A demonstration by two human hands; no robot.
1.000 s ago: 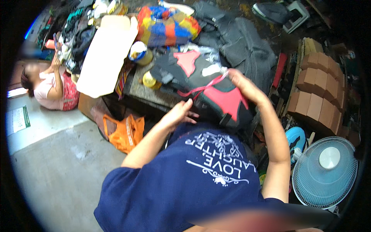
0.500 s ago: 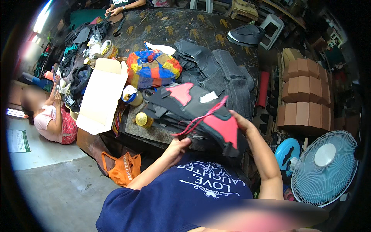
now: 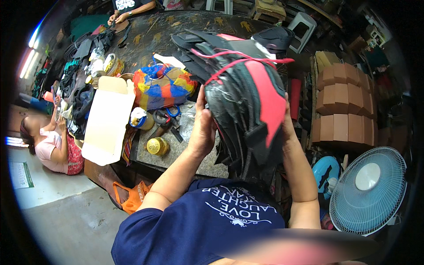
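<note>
Raised over the near side of the worktable is a thick bundle of black and pinkish-red cut pieces, which look like shoe uppers, tied round with a pink cord. My left hand presses against its left side, the thumb showing and some fingers hidden behind. On the opposite side my right hand grips the bundle, mostly covered by it. Below my left hand lies a grey stone slab with a yellow-lidded jar and a dark-headed tool on it.
Left of the slab stand a white-lidded jar and a pale open carton. A multicoloured bag sits behind. Stacked brown boxes and a fan are at right. One person sits left; another's hands work at the far edge.
Both hands have lifted the bundle up and away from me and turned it more upright. The slab and the tools on it now show. My left hand has moved up along its side.
</note>
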